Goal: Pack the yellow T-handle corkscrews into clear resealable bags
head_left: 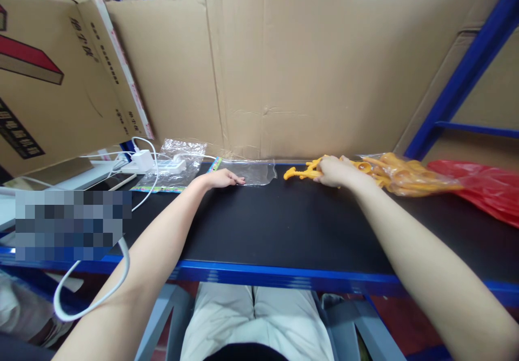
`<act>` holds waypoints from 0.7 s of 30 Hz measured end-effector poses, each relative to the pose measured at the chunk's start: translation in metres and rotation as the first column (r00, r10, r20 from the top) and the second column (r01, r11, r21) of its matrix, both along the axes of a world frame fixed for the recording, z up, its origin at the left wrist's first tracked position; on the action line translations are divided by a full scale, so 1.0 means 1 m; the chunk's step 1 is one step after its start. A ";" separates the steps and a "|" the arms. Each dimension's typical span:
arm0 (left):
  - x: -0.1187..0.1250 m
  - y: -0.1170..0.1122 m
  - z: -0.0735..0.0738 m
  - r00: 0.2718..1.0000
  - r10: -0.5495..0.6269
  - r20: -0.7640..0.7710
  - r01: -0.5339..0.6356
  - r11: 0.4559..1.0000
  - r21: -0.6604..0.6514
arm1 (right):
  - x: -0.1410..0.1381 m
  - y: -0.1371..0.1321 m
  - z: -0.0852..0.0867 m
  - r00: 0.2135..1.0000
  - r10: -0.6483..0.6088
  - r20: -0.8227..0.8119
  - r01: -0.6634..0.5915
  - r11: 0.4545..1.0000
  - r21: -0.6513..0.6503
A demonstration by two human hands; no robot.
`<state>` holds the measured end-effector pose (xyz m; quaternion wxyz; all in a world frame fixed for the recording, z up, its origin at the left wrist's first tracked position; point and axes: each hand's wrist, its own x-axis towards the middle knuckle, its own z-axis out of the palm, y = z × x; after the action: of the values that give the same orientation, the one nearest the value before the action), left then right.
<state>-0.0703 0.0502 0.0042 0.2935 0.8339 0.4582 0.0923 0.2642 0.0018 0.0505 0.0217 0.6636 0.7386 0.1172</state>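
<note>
My left hand (225,179) is at the lower edge of a clear plastic bag (259,172) that lies flat on the black tabletop. Its fingers point right and look closed on the bag's edge. A colourful printed strip (214,164) shows at the bag's left end. Farther right, my right hand (334,171) is closed over yellow plastic pieces (298,173), which stick out to its left. Their exact kind is hard to make out. Beside that hand lies a clear bag of more yellow pieces (405,174), partly hidden by the wrist.
Another clear bag (184,153) lies at the back left beside a white power strip (162,166) with a charger and cables. A phone (109,184) rests nearby. A red plastic bag (482,185) is at the right. Cardboard (308,69) walls the back; a blue rail (275,274) edges the front.
</note>
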 end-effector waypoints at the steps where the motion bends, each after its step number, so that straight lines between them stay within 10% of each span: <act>1: -0.001 -0.001 0.001 1.000 -0.003 0.000 0.003 1.000 0.001 | 0.001 0.000 0.002 0.999 0.015 -0.028 -0.014 0.999 0.043; 7: -0.002 -0.006 0.005 0.999 -0.029 -0.016 0.029 1.000 -0.007 | -0.002 0.000 0.001 0.922 0.180 -0.342 -0.104 0.968 0.228; 17: -0.003 -0.009 0.009 0.999 -0.020 0.026 0.021 0.999 -0.045 | -0.003 0.005 -0.012 0.829 0.117 -0.547 -0.251 0.952 -0.176; 21: 0.008 -0.008 0.004 0.996 0.087 -0.010 -0.084 0.986 0.144 | 0.002 0.009 -0.018 0.766 0.085 -0.637 -0.293 0.928 -0.229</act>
<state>-0.0618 0.0423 0.0084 0.2247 0.8332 0.4881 0.1308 0.2657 0.0112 0.0327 -0.1269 0.5740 0.7775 -0.2234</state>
